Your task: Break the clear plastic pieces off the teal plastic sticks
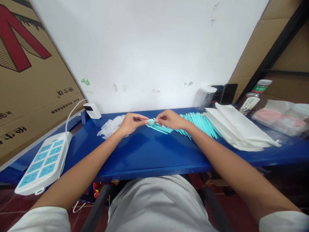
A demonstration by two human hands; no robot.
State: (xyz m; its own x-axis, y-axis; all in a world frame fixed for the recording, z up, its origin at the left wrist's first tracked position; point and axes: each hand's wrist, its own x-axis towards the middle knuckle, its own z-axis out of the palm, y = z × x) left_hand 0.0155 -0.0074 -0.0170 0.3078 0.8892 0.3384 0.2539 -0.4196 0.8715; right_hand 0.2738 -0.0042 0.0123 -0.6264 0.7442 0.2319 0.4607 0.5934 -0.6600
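My left hand (131, 123) is closed in a pinch, thumb and forefinger on one end of a slim turquoise plastic stick (151, 121). At the stick's other end, my right hand (170, 119) pinches with fingertips pressed together. Just beneath both hands lie several more turquoise sticks (160, 128) in a small loose group. A larger heap of turquoise sticks (201, 124) spreads behind and right of my right wrist. Beside my left hand is a pile of small translucent white plastic pieces (109, 127), partly covered by the hand. Fine details of the held stick are too small to make out.
On the blue table (149, 158), white bags (241, 129) lie at the right, near a clear jar (205, 96), a bottle (253, 96) and plastic tubs (282, 119). A power strip (44, 162) and a small white device (92, 110) are at the left. A white wall (149, 58) stands behind.
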